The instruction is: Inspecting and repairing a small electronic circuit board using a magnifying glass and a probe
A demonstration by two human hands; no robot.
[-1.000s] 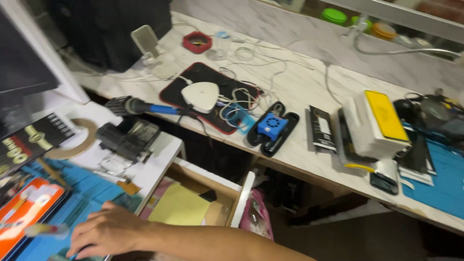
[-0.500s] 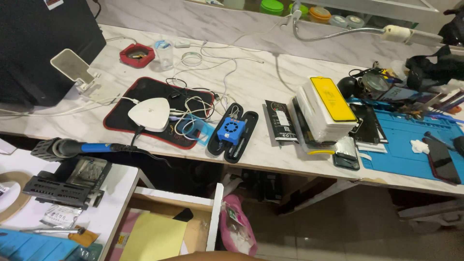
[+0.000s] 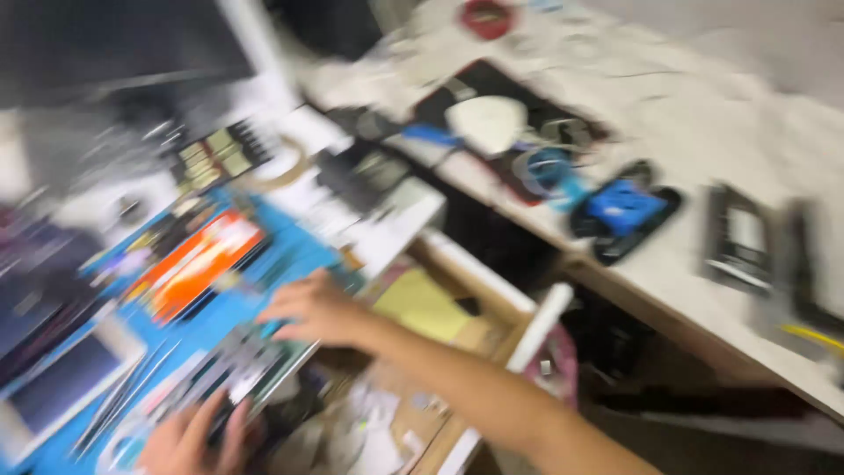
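Heavily blurred frame. Right hand [image 3: 321,310] lies flat, fingers loosely spread, on the blue work mat [image 3: 211,312] at the tabletop edge, forearm coming in from 5 o'clock across the open wooden drawer [image 3: 457,308]. Left hand [image 3: 189,440] at 7 o'clock rests its fingers on a dark flat device with a circuit-like face [image 3: 233,374], which lies between both hands, long axis running 1 to 7 o'clock. Left is nearer. Grip unclear; cannot tell.
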